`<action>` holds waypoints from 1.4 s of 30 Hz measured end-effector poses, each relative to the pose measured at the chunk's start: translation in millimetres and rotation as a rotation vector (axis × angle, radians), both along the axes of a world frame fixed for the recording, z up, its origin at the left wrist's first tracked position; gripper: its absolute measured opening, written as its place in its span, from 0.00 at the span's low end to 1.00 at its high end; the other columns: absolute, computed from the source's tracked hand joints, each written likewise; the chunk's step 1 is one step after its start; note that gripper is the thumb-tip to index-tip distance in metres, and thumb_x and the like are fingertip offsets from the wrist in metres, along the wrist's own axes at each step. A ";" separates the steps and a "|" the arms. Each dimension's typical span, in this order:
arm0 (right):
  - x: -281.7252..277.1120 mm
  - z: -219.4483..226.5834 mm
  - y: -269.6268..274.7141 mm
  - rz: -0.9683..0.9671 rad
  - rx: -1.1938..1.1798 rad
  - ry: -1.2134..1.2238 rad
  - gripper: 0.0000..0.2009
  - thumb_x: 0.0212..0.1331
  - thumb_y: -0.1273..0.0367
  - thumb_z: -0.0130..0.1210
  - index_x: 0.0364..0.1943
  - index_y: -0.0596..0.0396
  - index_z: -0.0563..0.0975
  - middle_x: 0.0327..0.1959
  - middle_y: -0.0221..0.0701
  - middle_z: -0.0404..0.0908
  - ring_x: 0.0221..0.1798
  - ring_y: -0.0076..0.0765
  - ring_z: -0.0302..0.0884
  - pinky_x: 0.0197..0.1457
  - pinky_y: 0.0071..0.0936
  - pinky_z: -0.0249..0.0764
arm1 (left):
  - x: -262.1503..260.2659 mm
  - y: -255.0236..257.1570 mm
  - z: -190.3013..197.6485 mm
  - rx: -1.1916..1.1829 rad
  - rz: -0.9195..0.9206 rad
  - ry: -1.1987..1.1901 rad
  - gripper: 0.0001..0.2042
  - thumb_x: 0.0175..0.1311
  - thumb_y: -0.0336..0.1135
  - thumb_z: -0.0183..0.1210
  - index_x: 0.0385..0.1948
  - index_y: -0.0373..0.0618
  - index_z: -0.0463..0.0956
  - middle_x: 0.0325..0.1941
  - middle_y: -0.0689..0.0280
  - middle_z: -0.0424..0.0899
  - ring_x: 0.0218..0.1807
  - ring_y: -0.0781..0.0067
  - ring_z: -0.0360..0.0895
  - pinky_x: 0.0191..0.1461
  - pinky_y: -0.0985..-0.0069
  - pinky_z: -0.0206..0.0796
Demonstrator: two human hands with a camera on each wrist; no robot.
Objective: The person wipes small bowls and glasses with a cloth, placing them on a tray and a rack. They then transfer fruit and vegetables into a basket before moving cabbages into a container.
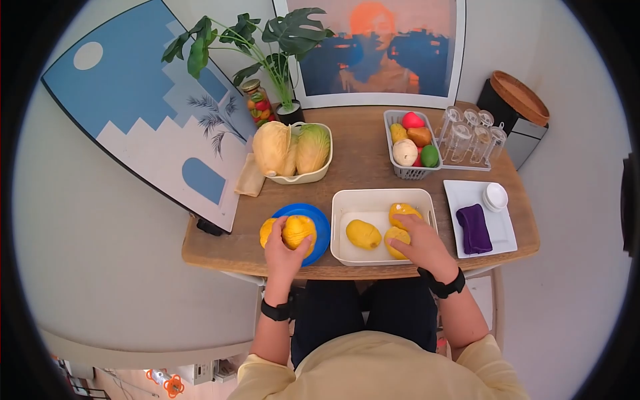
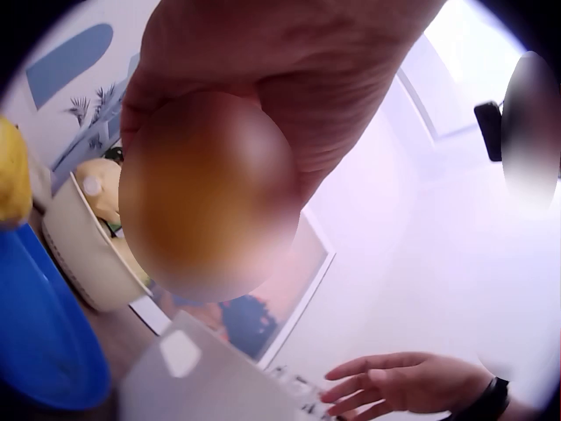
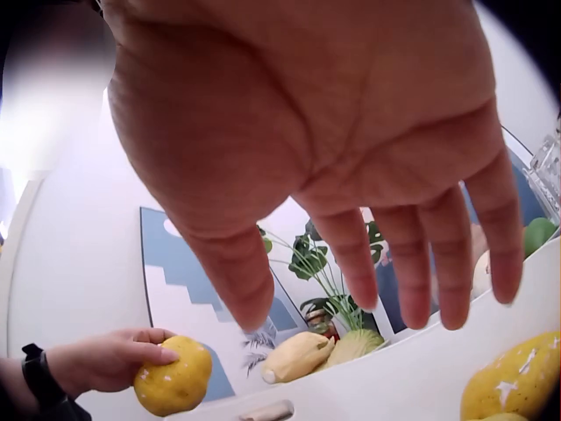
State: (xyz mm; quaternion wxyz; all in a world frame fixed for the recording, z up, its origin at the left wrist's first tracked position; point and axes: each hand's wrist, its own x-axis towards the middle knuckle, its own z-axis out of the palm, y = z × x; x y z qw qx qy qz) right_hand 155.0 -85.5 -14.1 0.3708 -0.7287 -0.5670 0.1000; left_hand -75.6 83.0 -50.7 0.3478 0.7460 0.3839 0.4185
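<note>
My left hand (image 1: 283,259) grips a lumpy yellow fruit (image 1: 298,233) over a blue plate (image 1: 323,235), thumb on one side and fingers on the other. Another yellow fruit (image 1: 268,231) shows at the plate's left, partly behind that hand. In the left wrist view the held fruit (image 2: 206,202) is a blurred yellow-orange ball under the palm. My right hand (image 1: 430,248), fingers extended and apart, reaches over a white tray (image 1: 341,205) holding several yellow fruits (image 1: 363,235). Its palm (image 3: 324,114) appears with nothing in it in the right wrist view.
Behind the plate stands a cream basket (image 1: 329,156) with cabbages. A grey basket (image 1: 413,172) of mixed produce and a rack of glasses (image 1: 473,137) stand at the back right. A square white plate (image 1: 503,233) holds a purple cloth (image 1: 474,229) and white dishes (image 1: 495,197).
</note>
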 end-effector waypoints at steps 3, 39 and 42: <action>-1.9 -17.6 7.1 -0.025 -0.195 -0.153 0.25 0.47 0.61 0.59 0.49 0.59 0.70 0.44 0.46 0.73 0.49 0.50 0.70 0.51 0.35 0.68 | -6.6 11.8 -17.9 0.229 0.088 0.274 0.26 0.43 0.37 0.65 0.46 0.36 0.70 0.41 0.51 0.76 0.45 0.52 0.74 0.49 0.68 0.67; -16.1 -0.1 -0.9 -0.010 0.446 0.535 0.12 0.49 0.77 0.56 0.39 0.62 0.72 0.34 0.31 0.76 0.39 0.26 0.73 0.45 0.22 0.68 | 104.8 -114.2 17.8 -1.282 -0.810 -0.673 0.25 0.67 0.49 0.42 0.59 0.41 0.56 0.56 0.66 0.66 0.55 0.72 0.68 0.54 0.75 0.64; -11.0 10.1 -8.3 -0.125 0.598 0.708 0.08 0.52 0.79 0.53 0.37 0.63 0.72 0.31 0.27 0.75 0.36 0.20 0.72 0.42 0.18 0.68 | 101.9 -115.2 23.4 -0.910 -0.919 -0.468 0.27 0.60 0.32 0.54 0.60 0.38 0.54 0.57 0.64 0.65 0.57 0.72 0.66 0.56 0.77 0.63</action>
